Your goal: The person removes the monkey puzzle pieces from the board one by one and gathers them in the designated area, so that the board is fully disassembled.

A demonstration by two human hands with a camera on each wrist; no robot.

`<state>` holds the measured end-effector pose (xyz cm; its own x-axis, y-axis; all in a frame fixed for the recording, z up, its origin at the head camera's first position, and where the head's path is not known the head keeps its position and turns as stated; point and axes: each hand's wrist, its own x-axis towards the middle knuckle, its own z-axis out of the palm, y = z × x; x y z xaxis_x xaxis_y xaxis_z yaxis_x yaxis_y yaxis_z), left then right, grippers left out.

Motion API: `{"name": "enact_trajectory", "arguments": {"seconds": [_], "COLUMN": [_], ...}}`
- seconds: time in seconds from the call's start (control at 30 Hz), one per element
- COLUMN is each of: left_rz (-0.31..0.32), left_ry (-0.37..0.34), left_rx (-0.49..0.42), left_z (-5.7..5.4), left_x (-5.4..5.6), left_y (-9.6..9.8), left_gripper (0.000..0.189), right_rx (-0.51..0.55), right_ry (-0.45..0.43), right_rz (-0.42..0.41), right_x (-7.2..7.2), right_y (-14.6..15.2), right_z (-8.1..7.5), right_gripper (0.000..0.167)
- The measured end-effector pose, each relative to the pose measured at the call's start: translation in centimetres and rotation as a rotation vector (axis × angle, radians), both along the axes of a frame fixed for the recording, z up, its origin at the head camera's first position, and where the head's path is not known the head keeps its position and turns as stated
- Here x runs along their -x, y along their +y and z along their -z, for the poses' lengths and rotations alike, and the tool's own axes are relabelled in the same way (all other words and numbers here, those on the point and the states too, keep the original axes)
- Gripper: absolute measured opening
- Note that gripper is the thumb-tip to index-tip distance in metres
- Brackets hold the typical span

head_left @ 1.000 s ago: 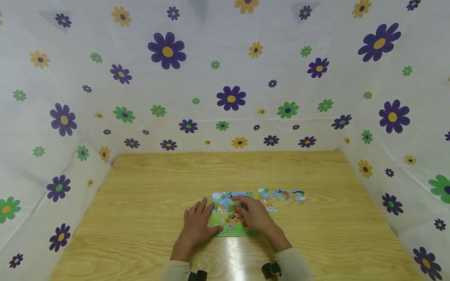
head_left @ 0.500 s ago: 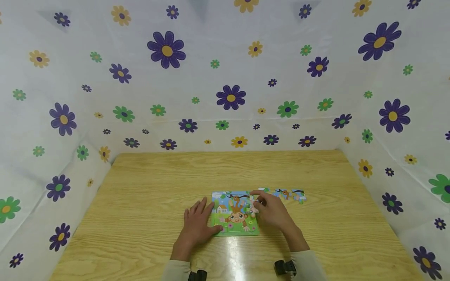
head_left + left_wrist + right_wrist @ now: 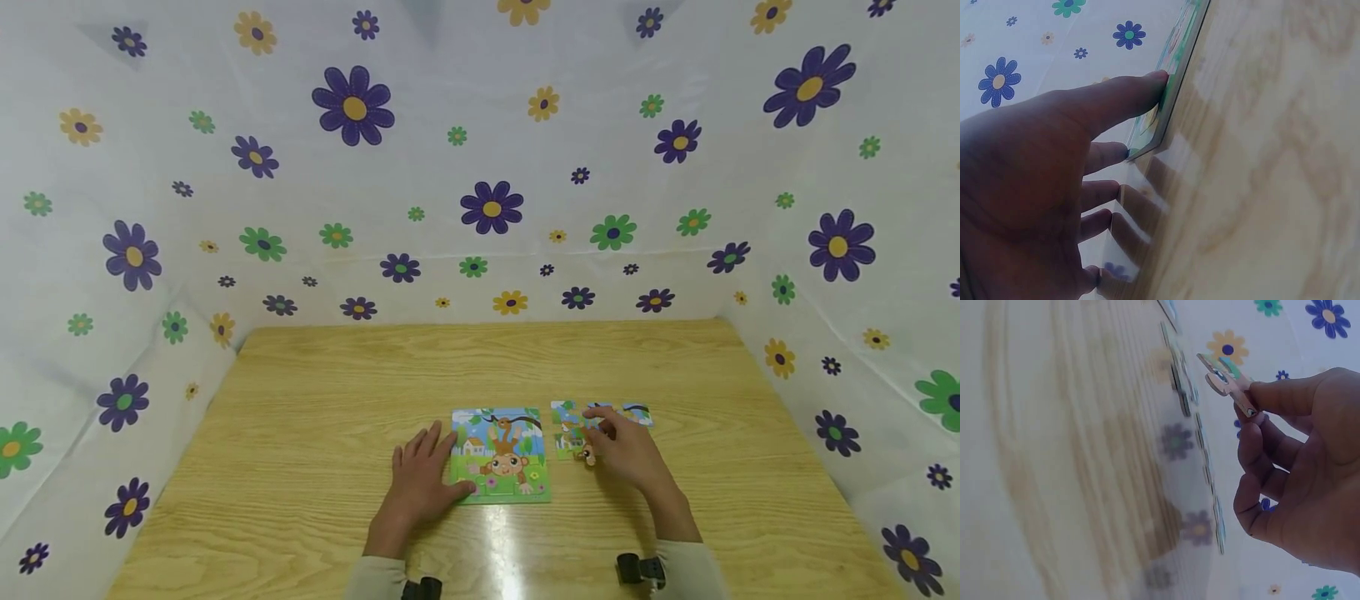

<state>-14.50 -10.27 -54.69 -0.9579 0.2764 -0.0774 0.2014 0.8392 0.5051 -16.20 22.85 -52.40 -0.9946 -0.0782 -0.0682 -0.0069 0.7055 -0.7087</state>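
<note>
A square puzzle board [image 3: 510, 498] with a green lower border lies on the table, showing a cartoon monkey hanging upside down from a branch. My left hand [image 3: 424, 485] rests at its left side, fingers spread. In the left wrist view, the thumb [image 3: 1147, 90] touches the board's near edge. Right of the board, my right hand [image 3: 628, 454] pinches a jigsaw piece [image 3: 1229, 381] between thumb and fingertips. In the right wrist view that piece is tilted and held above the table. The other fingers of this hand are bent and partly cover the loose pieces in the head view.
Several loose jigsaw pieces [image 3: 564, 412] lie flat right of the board, one with a dark branch [image 3: 637, 412] at the far right. The wooden table [image 3: 315, 400] is enclosed by a flower-printed white sheet [image 3: 420, 167] at the back and sides.
My right hand has moved right, from over the board to above the loose pieces, carrying a jigsaw piece. The whole monkey picture is now uncovered. My left hand has stayed in place.
</note>
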Motion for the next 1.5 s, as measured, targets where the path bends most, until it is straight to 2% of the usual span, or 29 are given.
{"name": "enact_trajectory", "arguments": {"seconds": [0.33, 0.83, 1.03, 1.23, 1.5], "left_rz": [-0.004, 0.008, -0.003, -0.006, -0.004], "left_ry": [0.004, -0.003, 0.004, 0.005, 0.003], "left_rx": [-0.005, -0.01, -0.009, -0.012, -0.018], "left_z": [-0.1, 0.0, 0.0, -0.2, -0.3], "left_x": [-0.1, -0.2, 0.0, 0.0, -0.1], "left_y": [-0.1, 0.0, 0.0, 0.0, 0.0], "left_gripper": [0.083, 0.083, 0.082, 0.081, 0.081], "right_rx": [-0.06, -0.16, -0.159, -0.125, -0.069], "right_ry": [-0.077, -0.09, -0.054, -0.015, 0.03], "right_rz": [0.09, 0.079, 0.057, 0.069, 0.013], "right_x": [-0.6, -0.6, -0.3, -0.2, 0.1], "right_y": [2.0, 2.8, 2.8, 2.4, -0.5], "right_z": [-0.1, 0.4, 0.6, 0.7, 0.3], "right_gripper": [0.031, 0.024, 0.026, 0.029, 0.025]}}
